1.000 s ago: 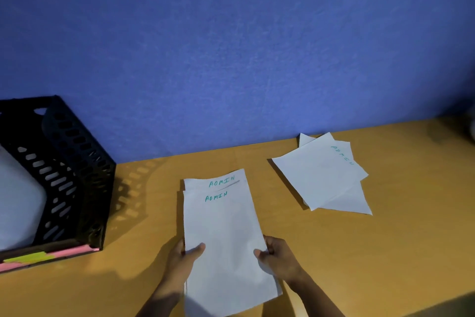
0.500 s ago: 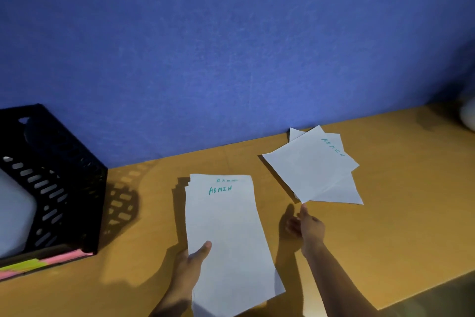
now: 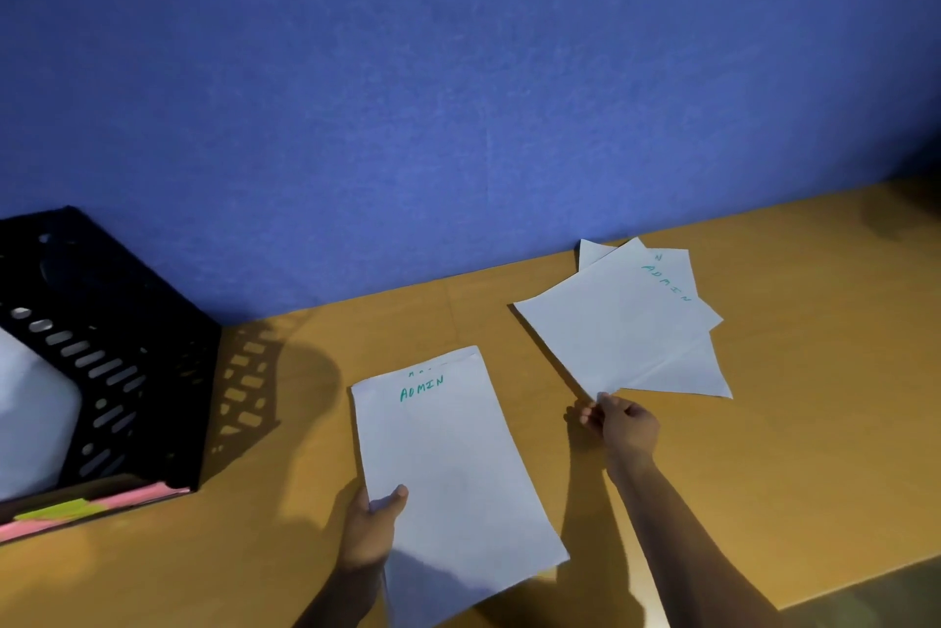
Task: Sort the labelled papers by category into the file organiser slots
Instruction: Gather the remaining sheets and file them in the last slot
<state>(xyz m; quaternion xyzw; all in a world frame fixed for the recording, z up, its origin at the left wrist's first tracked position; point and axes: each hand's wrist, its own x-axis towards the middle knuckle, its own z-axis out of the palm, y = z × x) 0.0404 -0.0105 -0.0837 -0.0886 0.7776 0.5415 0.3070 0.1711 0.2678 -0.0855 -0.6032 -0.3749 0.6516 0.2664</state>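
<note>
The left hand (image 3: 374, 523) holds a stack (image 3: 448, 469) of ADMIN papers, the right hand (image 3: 618, 423) pinches the corner of the loose papers (image 3: 611, 322) on the desk (image 3: 814, 423), and none of these is in the black organiser (image 3: 127, 347) yet.

I am gripping a thin stack of matt white paper sheets (image 3: 448, 464); more matt white paper sheets (image 3: 618, 327) are lying on the smooth, faintly glossy orange-brown wooden desk (image 3: 794, 423), beside a slotted black plastic file organiser (image 3: 127, 352) and a rough matt blue wall (image 3: 458, 92).
</note>
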